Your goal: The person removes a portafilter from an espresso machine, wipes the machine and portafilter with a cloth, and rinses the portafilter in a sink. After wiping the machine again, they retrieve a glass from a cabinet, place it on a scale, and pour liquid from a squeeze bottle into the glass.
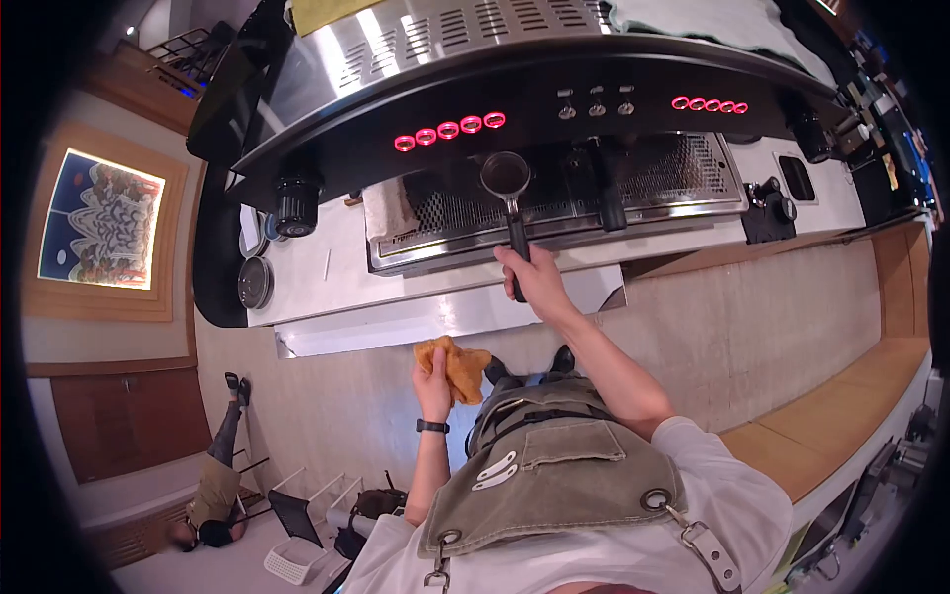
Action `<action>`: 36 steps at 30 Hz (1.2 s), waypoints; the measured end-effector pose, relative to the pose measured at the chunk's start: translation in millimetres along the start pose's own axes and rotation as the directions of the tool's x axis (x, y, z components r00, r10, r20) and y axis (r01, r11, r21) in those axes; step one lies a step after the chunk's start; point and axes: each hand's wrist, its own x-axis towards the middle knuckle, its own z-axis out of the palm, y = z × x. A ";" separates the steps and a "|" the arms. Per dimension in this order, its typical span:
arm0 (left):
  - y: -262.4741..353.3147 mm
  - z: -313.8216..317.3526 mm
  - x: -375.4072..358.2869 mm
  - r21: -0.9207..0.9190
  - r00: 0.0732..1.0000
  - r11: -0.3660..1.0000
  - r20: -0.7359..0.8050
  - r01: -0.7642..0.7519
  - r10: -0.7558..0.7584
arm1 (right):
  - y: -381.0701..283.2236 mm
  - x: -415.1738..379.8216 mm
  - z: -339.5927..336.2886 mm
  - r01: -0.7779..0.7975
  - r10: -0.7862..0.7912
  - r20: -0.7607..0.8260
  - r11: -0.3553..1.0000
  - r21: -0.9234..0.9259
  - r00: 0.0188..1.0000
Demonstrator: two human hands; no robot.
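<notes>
My right hand (539, 281) is wrapped round the black handle of a portafilter (508, 178). Its round metal basket points away from me, over the drip tray (445, 220) of a wide black espresso machine (534, 104). In my left hand (432, 388) is a bunched orange-brown cloth (452, 368), held low in front of my apron, below the counter edge. A second portafilter (612, 203) sits in the machine to the right, its black handle pointing towards me.
A folded pale cloth (392, 210) lies at the drip tray's left end. Round metal dishes (255, 282) stand on the counter's left. At right is a tamper-like tool (767, 203) on a black mat. A seated person (216, 485) and a laptop (295, 522) are at lower left.
</notes>
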 end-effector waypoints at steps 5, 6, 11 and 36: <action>14.9 10.8 -19.7 0.071 0.999 0.997 -0.030 -0.033 0.035 | -2.6 -0.3 -0.6 0.013 -0.014 -0.008 0.994 -0.105 1.000; 15.4 11.5 -20.1 0.091 0.999 0.995 -0.021 -0.044 0.046 | -5.1 -0.5 0.7 0.010 -0.011 -0.008 0.995 -0.096 1.000; 12.9 6.7 -1.2 -0.105 0.996 0.991 0.040 0.084 -0.080 | -9.6 -1.1 1.7 0.058 -0.057 0.005 0.990 -0.131 0.998; 51.2 78.2 82.4 -0.505 0.530 0.216 0.845 0.835 -0.074 | -33.0 -24.2 22.9 0.033 -0.024 -0.105 0.996 0.081 0.994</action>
